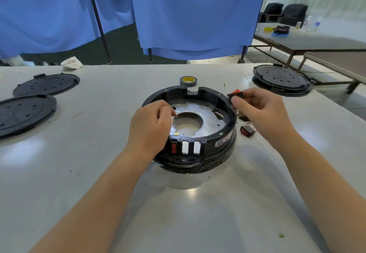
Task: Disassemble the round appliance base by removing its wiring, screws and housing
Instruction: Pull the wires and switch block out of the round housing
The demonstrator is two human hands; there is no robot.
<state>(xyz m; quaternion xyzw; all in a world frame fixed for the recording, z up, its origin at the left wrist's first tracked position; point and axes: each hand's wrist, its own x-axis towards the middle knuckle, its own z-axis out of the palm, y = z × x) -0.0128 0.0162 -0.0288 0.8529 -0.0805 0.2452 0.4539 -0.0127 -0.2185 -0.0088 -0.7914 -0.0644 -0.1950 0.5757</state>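
Head view, right hand point(257, 110) pinching red switch point(234, 94), left hand point(152, 124) curled on base point(217, 149)

right hand point(259, 110) pinches red switch point(234, 94) | left hand point(150, 125) on round base point(208, 149) rim | 1 switch point(247, 130) on table point(79, 173)

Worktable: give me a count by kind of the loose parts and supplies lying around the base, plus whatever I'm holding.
Black round cover plates: 3, two at left, one at right
Red rocker switches out of the base: 2, one pinched in the right hand, one on the table
Tape rolls: 1
Crumpled white rags: 1
Total: 7
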